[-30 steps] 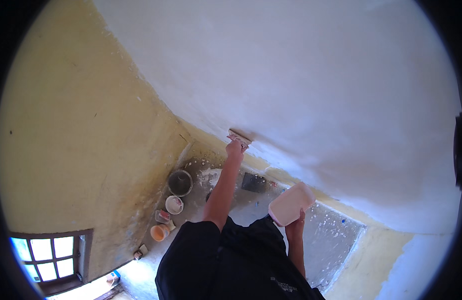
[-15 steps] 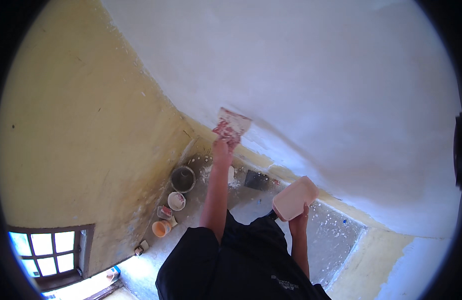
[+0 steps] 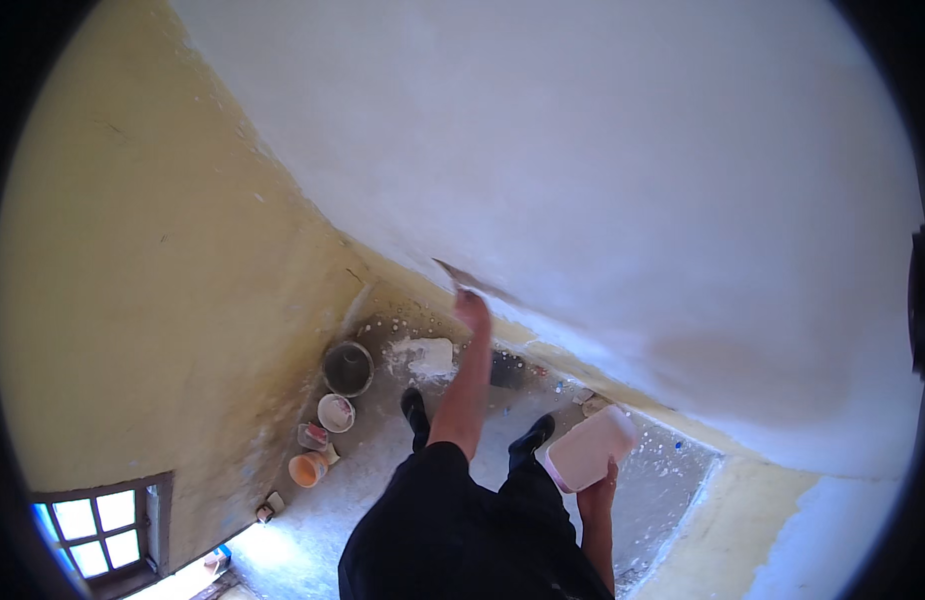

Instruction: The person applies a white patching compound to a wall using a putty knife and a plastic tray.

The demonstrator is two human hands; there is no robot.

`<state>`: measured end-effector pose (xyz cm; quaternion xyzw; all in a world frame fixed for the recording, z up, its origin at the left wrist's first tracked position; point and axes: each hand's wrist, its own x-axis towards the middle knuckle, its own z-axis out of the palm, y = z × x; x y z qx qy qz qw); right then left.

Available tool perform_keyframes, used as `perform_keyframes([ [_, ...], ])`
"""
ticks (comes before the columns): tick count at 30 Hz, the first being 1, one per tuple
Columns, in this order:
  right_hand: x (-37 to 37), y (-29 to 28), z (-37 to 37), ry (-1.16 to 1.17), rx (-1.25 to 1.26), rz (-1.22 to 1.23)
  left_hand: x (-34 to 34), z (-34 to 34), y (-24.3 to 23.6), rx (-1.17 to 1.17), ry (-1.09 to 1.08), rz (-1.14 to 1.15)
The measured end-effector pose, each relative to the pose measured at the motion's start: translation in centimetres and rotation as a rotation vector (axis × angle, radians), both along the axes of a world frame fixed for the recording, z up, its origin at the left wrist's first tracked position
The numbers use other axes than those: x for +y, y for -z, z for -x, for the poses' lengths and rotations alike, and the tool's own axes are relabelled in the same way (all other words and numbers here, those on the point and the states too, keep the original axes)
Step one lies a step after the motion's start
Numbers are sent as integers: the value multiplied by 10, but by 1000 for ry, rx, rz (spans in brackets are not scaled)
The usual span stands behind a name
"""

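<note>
My left hand [image 3: 472,311], at the end of a raised arm, is closed around a wide putty knife [image 3: 455,271]. The blade shows nearly edge-on against the lower part of the white-coated wall [image 3: 623,180]; the handle is hidden in my fist. Lower and to the right, my right hand [image 3: 600,490] grips the near edge of a pale pink rectangular tray [image 3: 589,449], which is tilted. What lies in the tray, if anything, I cannot make out.
A yellow wall [image 3: 153,250] meets the white one in a corner. Along its foot stand a dark bucket [image 3: 349,369], a white bucket [image 3: 336,413] and an orange bucket [image 3: 309,469]. White spill [image 3: 423,356] marks the grey floor. A barred window [image 3: 101,530] is at lower left.
My left hand has moved down and slightly right, and the putty knife has turned from blade face showing to edge-on. The tray in my right hand sits lower. My view has shifted, showing both feet.
</note>
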<state>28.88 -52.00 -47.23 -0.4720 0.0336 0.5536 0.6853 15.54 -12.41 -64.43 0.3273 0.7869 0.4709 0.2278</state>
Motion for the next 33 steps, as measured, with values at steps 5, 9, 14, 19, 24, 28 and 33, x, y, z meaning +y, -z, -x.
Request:
perform_keyframes([
  [5,-3,7,-6,6,-5,59,-81,-61,12,-56,255,-5],
  [9,5,0,-3,36,-12,23,-130,-29,39,-126,514,-3],
  [14,26,1,-3,-49,-11,-13,-21,73,134,-810,-33,-36],
  [19,27,1,4,-67,23,-61,64,91,89,-1123,119,96],
  [24,33,2,13,-93,36,-57,15,76,-30,-801,152,91],
  [28,51,-11,19,-86,14,-48,-36,41,-133,-547,350,6],
  [33,76,-9,23,-152,11,-141,-101,51,-195,-449,458,-8],
])
